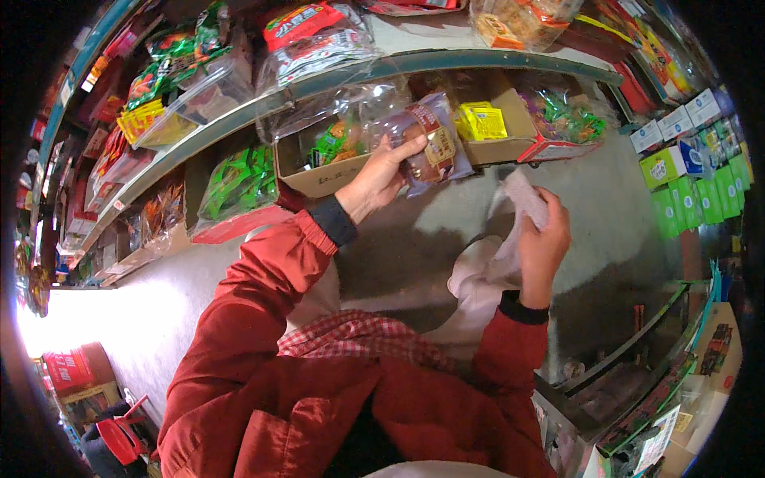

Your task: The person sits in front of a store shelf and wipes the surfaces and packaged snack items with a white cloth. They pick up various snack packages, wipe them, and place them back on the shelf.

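My left hand (pixel 381 182) grips a packaged brown bun (pixel 431 148) in a clear, purple-tinted wrapper, thumb on top. It is held up in front of the lower shelf's cardboard boxes. To the right, my right hand (pixel 544 243) is closed around a pale pinkish cloth (pixel 523 199), part of which hangs below the fingers. The cloth and the bun are apart. Just behind the bun stand an open cardboard box (pixel 319 182) with green packets and another holding yellow packets (pixel 481 122).
A shelf edge (pixel 319 81) curves above my hands, with red and white snack bags (pixel 307 36) on it. Green packets (pixel 239 183) fill a box at left. Cartons (pixel 709 199) are stacked at right; a dark rack (pixel 629 366) stands lower right. Grey floor (pixel 598 199) shows beyond my right hand.
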`<state>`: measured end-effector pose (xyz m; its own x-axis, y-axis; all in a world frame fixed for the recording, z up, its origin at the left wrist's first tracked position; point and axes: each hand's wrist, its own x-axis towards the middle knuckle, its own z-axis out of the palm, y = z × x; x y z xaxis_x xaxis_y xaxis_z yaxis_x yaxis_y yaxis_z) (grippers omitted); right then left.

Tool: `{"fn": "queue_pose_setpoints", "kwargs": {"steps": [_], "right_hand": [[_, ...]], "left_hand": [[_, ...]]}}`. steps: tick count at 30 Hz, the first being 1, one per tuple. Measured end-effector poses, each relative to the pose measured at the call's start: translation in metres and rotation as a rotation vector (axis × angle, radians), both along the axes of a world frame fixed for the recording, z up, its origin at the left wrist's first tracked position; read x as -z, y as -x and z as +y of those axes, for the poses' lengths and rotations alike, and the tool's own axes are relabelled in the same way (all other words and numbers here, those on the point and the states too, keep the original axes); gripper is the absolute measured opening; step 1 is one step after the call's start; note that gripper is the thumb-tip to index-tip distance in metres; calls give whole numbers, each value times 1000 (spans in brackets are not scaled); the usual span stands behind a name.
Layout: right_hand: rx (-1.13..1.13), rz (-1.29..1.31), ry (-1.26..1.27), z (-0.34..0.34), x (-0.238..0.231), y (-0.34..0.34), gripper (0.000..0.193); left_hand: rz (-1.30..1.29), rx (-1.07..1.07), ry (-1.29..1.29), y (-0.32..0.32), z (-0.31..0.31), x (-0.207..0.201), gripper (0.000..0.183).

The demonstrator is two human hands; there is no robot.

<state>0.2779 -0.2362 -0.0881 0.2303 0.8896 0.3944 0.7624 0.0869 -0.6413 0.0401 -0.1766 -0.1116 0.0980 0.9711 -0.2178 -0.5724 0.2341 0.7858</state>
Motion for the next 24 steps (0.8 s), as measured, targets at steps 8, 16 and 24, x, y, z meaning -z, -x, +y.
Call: {"fn": "queue_pose_setpoints", "kwargs": {"steps": [8, 16, 24], "right_hand": [[-10, 124, -41, -2, 2, -21, 44], [-45, 215, 18, -2, 0, -29, 43], [-54, 214, 80, -2, -2, -35, 45]], "left_hand": [[-61, -47, -73, -68, 121, 26, 38], [150, -76, 33, -121, 205, 93, 43], [461, -105, 256, -146, 239, 129, 22]]}}
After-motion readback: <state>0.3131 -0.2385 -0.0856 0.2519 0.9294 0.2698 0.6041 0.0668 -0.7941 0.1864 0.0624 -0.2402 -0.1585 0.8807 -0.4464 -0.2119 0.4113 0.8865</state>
